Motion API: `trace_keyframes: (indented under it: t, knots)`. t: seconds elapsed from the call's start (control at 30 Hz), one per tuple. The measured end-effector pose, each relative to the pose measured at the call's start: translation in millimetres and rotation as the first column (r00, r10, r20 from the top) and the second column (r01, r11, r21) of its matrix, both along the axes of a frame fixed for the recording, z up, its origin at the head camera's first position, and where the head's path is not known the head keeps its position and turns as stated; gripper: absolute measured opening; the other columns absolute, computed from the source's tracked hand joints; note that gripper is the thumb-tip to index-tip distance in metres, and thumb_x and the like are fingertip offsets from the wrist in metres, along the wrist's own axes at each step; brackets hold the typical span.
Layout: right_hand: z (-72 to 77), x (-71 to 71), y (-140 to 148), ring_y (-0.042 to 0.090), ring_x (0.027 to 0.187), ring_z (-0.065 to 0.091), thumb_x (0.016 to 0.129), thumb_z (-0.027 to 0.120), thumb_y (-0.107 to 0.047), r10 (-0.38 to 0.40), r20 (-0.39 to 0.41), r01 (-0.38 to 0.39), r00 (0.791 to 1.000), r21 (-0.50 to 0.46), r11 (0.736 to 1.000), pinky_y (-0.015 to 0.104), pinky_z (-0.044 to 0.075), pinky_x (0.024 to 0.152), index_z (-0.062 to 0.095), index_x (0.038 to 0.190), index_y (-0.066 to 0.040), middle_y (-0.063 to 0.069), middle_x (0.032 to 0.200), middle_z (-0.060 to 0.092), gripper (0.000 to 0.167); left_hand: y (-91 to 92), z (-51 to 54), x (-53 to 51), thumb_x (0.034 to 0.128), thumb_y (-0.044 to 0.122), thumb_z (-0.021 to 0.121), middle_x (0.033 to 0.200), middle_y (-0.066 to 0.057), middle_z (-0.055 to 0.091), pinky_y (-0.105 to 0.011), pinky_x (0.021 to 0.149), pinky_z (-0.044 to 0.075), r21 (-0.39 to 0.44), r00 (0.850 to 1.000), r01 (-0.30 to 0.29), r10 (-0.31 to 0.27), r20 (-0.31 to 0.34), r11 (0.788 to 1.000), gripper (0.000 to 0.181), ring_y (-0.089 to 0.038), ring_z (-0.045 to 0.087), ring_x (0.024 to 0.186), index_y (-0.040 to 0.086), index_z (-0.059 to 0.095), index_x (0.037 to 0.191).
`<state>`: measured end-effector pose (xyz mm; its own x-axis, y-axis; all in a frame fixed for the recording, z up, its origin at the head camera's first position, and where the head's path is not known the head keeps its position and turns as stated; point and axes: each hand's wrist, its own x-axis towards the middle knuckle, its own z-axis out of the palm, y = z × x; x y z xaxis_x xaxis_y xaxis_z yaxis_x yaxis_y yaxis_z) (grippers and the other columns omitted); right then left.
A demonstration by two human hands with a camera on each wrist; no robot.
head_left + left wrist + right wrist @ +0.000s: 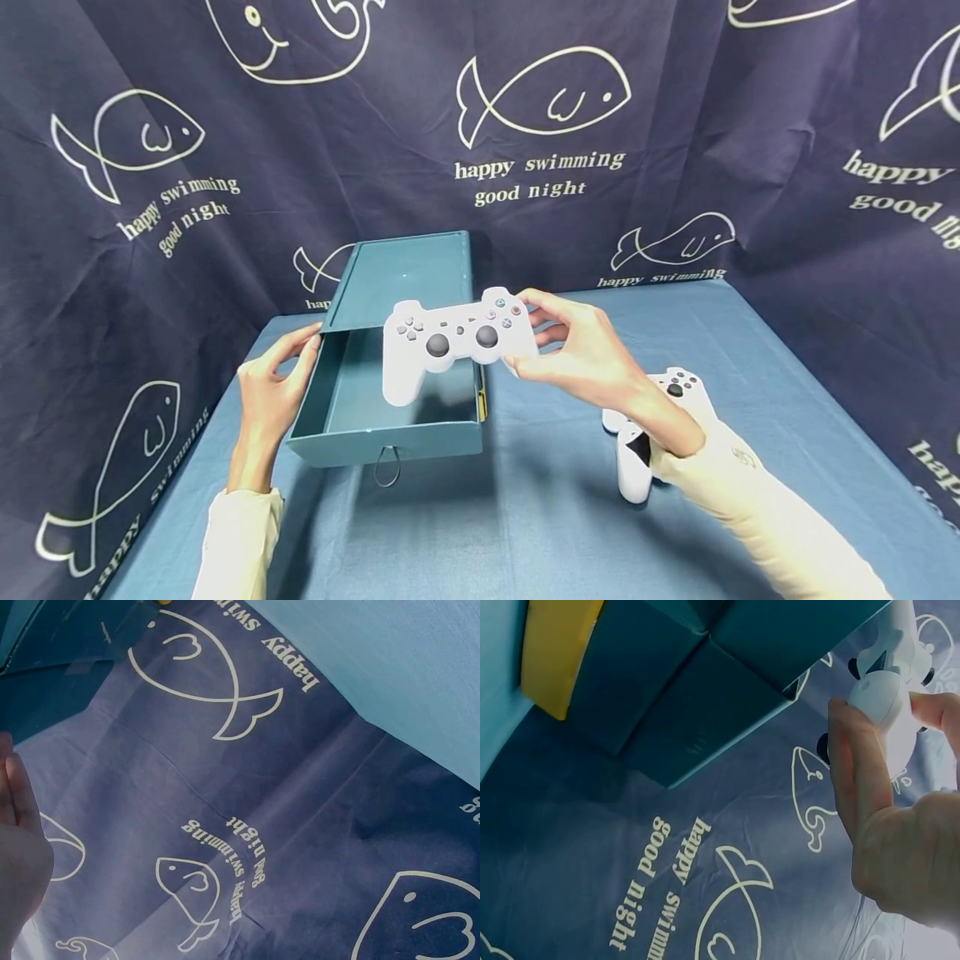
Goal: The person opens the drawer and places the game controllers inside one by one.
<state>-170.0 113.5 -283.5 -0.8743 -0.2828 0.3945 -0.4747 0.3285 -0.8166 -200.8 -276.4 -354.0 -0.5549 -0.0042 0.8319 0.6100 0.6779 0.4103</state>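
Beyond the far edge and both sides of the worktop (555,533) hangs a dark navy cloth (675,92), printed with white line-drawn fish and lettering; its folds are soft, while the worktop's blue covering looks flat and fine-grained. Toward the worktop's left edge, near the far one, is a smooth teal box (397,443), its shallow rectangular cavity exposed at the near end below a flat cover (408,275). A person's left hand (273,383) pinches the box's left rim at thumb and fingertips; the left-wrist view cuts that contact off. The right hand (581,342) grips a glossy white gamepad (457,337) by one end, above the box's cavity and right wall. Only the right-wrist view shows the thumb and fingers on opposite faces of its rounded handle. Toward the worktop's right edge lie further white gamepad parts (690,392), partly behind the right forearm; whether one or two gamepads cannot be told. Beside the box's right wall, the head view gives a narrow yellow strip (482,393); the right-wrist view reveals a broader panel. A thin grey loop (387,471) hangs from the box's front.
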Motion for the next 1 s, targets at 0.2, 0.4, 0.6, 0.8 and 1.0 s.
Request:
trace_keyframes:
  t: [0.2, 0.4, 0.6, 0.8, 1.0]
  knots:
    - [0.6, 0.1, -10, 0.018, 0.082, 0.072, 0.078, 0.082, -0.009, 0.032, -0.021, -0.032, 0.999, 0.02, 0.999, 0.035, 0.058, 0.078, 0.069, 0.122, -0.014, 0.005, 0.104, 0.07, 0.046, 0.7, 0.5, 0.2, 0.0941, -0.002, 0.072, 0.099, -0.015, 0.078, -0.007, 0.067, 0.043, 0.003, 1.0, 0.002, -0.002, 0.0, 1.0, 0.024, 0.016, 0.062, 0.091, 0.004, 0.079, 0.116]
    - [2.2, -0.6, -18, 0.017, 0.084, 0.072, 0.079, 0.081, -0.012, 0.043, -0.023, -0.042, 0.999, 0.027, 0.999, 0.031, 0.058, 0.08, 0.07, 0.119, -0.016, 0.003, 0.103, 0.07, 0.042, 0.8, 1.2, 0.0, 0.094, -0.002, 0.071, 0.1, -0.015, 0.078, -0.007, 0.068, 0.043, 0.007, 1.0, 0.004, -0.004, 0.003, 1.0, 0.025, 0.017, 0.062, 0.091, 0.004, 0.078, 0.117]
    - [4.9, -0.8, -26, 0.016, 0.084, 0.074, 0.078, 0.081, -0.016, 0.043, -0.006, -0.043, 0.999, 0.055, 0.998, 0.033, 0.058, 0.081, 0.07, 0.119, -0.017, 0.003, 0.101, 0.07, 0.043, 0.0, 1.7, 1.5, 0.0953, 0.002, 0.072, 0.102, -0.014, 0.078, -0.007, 0.069, 0.044, -0.009, 1.0, 0.001, 0.0, 0.019, 1.0, 0.023, 0.017, 0.062, 0.094, 0.003, 0.078, 0.117]
    - [4.4, -1.2, -31, 0.016, 0.085, 0.074, 0.078, 0.081, -0.019, 0.044, 0.013, -0.045, 0.999, 0.072, 0.996, 0.035, 0.057, 0.082, 0.07, 0.121, -0.018, 0.003, 0.101, 0.069, 0.045, -0.6, 0.9, 0.6, 0.0954, 0.002, 0.071, 0.101, -0.015, 0.078, -0.007, 0.069, 0.044, -0.012, 1.0, 0.001, -0.001, 0.017, 1.0, 0.022, 0.017, 0.062, 0.093, 0.002, 0.078, 0.116]
    - [5.5, -1.3, -35, 0.015, 0.085, 0.073, 0.078, 0.081, -0.019, 0.057, 0.025, -0.059, 0.998, 0.079, 0.995, 0.036, 0.057, 0.082, 0.07, 0.12, -0.018, 0.003, 0.099, 0.069, 0.044, -0.3, 0.1, 0.1, 0.0944, 0.0, 0.072, 0.1, -0.016, 0.078, -0.007, 0.069, 0.043, -0.003, 1.0, 0.0, 0.0, 0.012, 1.0, 0.024, 0.017, 0.062, 0.093, 0.004, 0.078, 0.117]
